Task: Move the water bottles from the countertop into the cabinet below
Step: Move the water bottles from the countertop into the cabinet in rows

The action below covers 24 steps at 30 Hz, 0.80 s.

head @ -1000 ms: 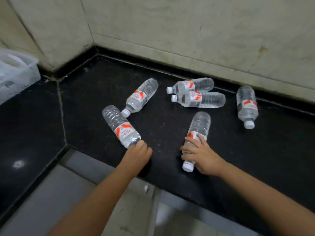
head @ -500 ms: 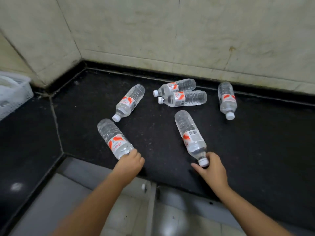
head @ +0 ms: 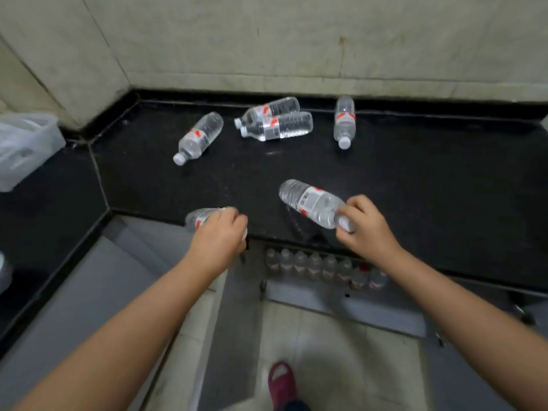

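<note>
My left hand grips a clear water bottle by its neck at the black countertop's front edge; the hand hides most of the bottle. My right hand holds a second bottle by its cap end, lifted just above the counter. Several more bottles lie on their sides near the back: one at the left, a touching pair in the middle, one at the right. Below the edge, a row of upright bottles stands in the open cabinet.
A white plastic basket sits on the counter at far left. The tiled wall runs behind the counter. The open cabinet door hangs between my arms. A red slipper shows on the floor tiles.
Both hands have pulled their bottles toward the front edge and lifted them. The view tilted down, and the open cabinet with its row of bottles came into sight.
</note>
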Motion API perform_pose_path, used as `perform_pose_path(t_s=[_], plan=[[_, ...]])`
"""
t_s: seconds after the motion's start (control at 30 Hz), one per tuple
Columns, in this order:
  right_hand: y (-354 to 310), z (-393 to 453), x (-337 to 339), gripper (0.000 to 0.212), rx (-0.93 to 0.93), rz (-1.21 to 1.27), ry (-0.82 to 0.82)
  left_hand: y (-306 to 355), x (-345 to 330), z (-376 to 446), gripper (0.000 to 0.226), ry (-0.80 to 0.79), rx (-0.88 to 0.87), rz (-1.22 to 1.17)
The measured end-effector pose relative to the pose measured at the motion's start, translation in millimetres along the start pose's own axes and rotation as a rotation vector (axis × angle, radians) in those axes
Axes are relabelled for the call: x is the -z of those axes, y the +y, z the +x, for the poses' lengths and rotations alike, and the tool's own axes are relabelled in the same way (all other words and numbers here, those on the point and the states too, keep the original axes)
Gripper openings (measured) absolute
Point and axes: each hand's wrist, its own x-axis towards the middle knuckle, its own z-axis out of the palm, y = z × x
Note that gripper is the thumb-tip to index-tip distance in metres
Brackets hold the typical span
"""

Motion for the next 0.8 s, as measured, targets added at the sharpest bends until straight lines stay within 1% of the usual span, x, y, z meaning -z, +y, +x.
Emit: perform_pose_path(t_s=[0.07, 0.1, 0.17, 0.2, 0.23, 0.37, 0.5, 0.57, 0.67, 0.73, 0.8], plan=[[-10, -21, 36, 0.023, 0.038, 0.015, -0.057, 33, 14, -7, 0.019, -0.011, 0.123, -0.101], [-14, -29, 53, 0.024, 0.024, 0.013, -0.082, 48, 19, -10, 0.021, -0.01, 0.201, -0.18], [-19, -40, 83, 0.028, -0.053, -0.003, -0.125, 79, 21, -19, 0.025, -0.093, 0.336, -0.303], [-19, -44, 95, 0.03, -0.091, -0.023, -0.17, 94, 19, -24, 0.026, -0.145, 0.347, -0.343], [-18, -47, 105, 0.032, -0.113, -0.053, -0.24, 111, 17, -28, 0.026, -0.19, 0.322, -0.357], [-13, -79, 125, 0.031, -0.107, -0.168, -0.546, 176, -1, -37, 0.027, -0.326, 0.12, -0.338], [13, -133, 118, 0.032, -0.222, -0.21, -0.788, 215, -26, -35, 0.033, -0.467, -0.005, -0.322], [34, -159, 112, 0.031, -0.302, -0.203, -0.846, 226, -41, -31, 0.035, -0.531, -0.046, -0.335], [67, -188, 103, 0.032, -0.442, -0.198, -0.884, 235, -67, -18, 0.033, -0.607, -0.1, -0.362], [87, -203, 92, 0.032, -0.523, -0.207, -0.895, 237, -88, -10, 0.033, -0.65, -0.102, -0.393], [109, -215, 76, 0.032, -0.586, -0.211, -0.88, 242, -115, -1, 0.034, -0.702, -0.066, -0.432]])
